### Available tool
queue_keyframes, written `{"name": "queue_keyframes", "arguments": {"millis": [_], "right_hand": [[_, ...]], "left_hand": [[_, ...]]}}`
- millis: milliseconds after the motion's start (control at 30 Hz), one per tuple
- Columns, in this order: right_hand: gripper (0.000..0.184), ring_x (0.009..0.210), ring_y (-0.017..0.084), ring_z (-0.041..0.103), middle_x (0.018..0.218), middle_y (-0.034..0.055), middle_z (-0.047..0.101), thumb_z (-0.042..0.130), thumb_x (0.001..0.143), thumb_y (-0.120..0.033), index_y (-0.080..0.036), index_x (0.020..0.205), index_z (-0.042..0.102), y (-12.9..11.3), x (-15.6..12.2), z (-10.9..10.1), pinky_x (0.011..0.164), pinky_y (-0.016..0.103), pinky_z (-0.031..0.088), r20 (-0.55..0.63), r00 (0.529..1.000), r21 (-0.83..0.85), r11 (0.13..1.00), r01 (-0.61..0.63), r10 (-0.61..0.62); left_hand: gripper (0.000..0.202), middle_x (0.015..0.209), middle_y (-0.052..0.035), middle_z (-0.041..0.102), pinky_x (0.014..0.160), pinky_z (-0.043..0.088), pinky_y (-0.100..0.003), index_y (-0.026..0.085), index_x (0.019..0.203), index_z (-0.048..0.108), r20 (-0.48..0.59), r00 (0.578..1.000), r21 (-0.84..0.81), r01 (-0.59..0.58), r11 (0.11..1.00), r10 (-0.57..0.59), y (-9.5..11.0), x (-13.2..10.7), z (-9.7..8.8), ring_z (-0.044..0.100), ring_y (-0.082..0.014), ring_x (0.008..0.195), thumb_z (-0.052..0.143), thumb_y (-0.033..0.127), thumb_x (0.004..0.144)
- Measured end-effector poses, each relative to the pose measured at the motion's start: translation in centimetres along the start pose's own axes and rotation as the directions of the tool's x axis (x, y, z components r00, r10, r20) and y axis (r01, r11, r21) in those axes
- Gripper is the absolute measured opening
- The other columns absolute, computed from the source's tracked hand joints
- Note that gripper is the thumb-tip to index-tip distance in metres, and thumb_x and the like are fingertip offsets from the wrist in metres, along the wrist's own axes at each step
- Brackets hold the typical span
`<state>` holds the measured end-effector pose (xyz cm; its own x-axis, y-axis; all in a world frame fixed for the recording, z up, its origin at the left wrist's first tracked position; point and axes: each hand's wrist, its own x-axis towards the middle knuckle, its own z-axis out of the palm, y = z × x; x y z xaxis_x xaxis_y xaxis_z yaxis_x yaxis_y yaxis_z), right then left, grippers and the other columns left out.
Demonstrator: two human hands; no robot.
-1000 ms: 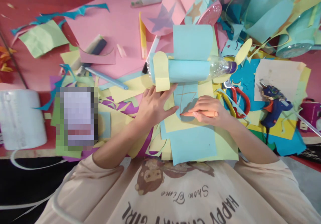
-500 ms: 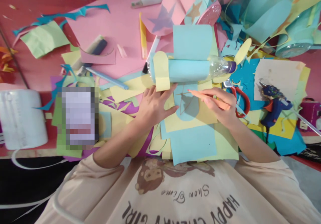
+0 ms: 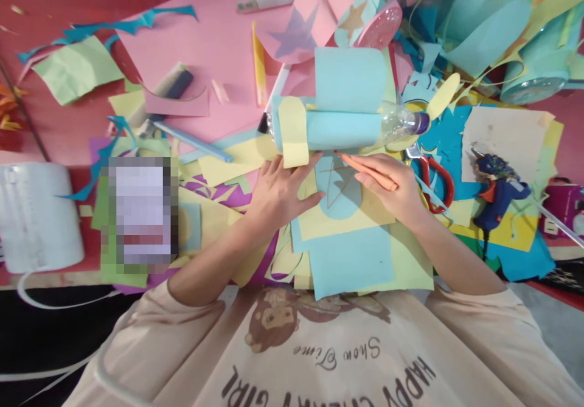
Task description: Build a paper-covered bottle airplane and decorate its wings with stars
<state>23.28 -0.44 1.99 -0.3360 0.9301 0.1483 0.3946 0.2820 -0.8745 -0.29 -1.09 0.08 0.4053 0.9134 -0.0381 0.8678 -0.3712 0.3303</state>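
We pinch the orange pen (image 3: 371,171) in the closed fingers of our right hand (image 3: 396,189), its tip at the blue flap (image 3: 347,203), just beside the bottle (image 3: 344,129), which lies on its side. Thin, star-like lines cross the flap. Our left hand (image 3: 279,193) rests with fingers spread, grasping nothing, thumb at the flap's edge.

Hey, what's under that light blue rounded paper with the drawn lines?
Around the curved edge of the light blue rounded paper, a pale yellow paper sheet shows beneath. Whatever else lies directly under is covered.
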Motion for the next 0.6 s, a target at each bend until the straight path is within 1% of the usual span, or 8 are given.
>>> {"name": "queue_keyframes", "arguments": {"millis": [100, 267, 433, 533, 600], "right_hand": [[0.027, 0.099, 0.019, 0.068, 0.114, 0.0035, 0.074, 0.060, 0.092, -0.026, -0.027, 0.118, 0.068, -0.11, 0.01, 0.00, 0.087, 0.038, 0.054, 0.024, 1.000, -0.017, 1.000, -0.017, 0.017], [0.022, 0.092, 0.018, 0.068, 0.104, 0.0044, 0.075, 0.059, 0.092, -0.026, -0.025, 0.111, 0.071, -0.19, -0.18, 0.01, 0.081, 0.036, 0.054, 0.020, 1.000, -0.061, 0.998, -0.021, 0.022], [0.019, 0.087, 0.017, 0.068, 0.097, 0.0041, 0.075, 0.058, 0.092, -0.024, -0.022, 0.105, 0.071, -0.40, -0.34, -0.04, 0.078, 0.033, 0.054, 0.019, 1.000, -0.031, 0.999, -0.025, 0.025], [0.018, 0.086, 0.017, 0.068, 0.094, 0.0035, 0.075, 0.057, 0.093, -0.026, -0.023, 0.104, 0.071, -0.51, -0.43, -0.14, 0.075, 0.034, 0.053, 0.033, 0.998, -0.004, 0.999, -0.053, 0.053], [0.018, 0.084, 0.017, 0.068, 0.093, 0.0032, 0.075, 0.057, 0.092, -0.026, -0.024, 0.103, 0.071, -0.54, -0.49, -0.25, 0.074, 0.034, 0.053, 0.038, 0.998, -0.003, 0.999, -0.047, 0.047]], "left_hand": [[0.064, 0.119, -0.0117, 0.066, 0.091, 0.044, -0.044, 0.026, 0.143, 0.047, 0.000, 1.000, -0.001, 0.002, 1.000, -0.002, 0.00, 0.05, -0.02, 0.059, -0.0330, 0.108, 0.063, 0.045, 0.084], [0.064, 0.119, -0.0110, 0.066, 0.090, 0.044, -0.044, 0.028, 0.142, 0.048, 0.000, 1.000, 0.002, 0.008, 1.000, -0.008, 0.00, 0.04, -0.02, 0.058, -0.0328, 0.108, 0.064, 0.044, 0.083], [0.063, 0.120, -0.0109, 0.067, 0.087, 0.045, -0.042, 0.027, 0.142, 0.047, -0.008, 1.000, 0.026, -0.007, 1.000, 0.007, 0.03, -0.02, -0.07, 0.058, -0.0329, 0.107, 0.063, 0.043, 0.084], [0.062, 0.120, -0.0118, 0.067, 0.087, 0.045, -0.044, 0.025, 0.142, 0.048, -0.008, 1.000, 0.024, -0.013, 1.000, 0.013, 0.04, -0.04, -0.10, 0.059, -0.0335, 0.106, 0.063, 0.044, 0.085], [0.062, 0.120, -0.0125, 0.066, 0.088, 0.045, -0.045, 0.025, 0.142, 0.048, -0.007, 1.000, 0.014, -0.015, 1.000, 0.015, 0.03, -0.04, -0.12, 0.058, -0.0339, 0.106, 0.062, 0.044, 0.085]]}}
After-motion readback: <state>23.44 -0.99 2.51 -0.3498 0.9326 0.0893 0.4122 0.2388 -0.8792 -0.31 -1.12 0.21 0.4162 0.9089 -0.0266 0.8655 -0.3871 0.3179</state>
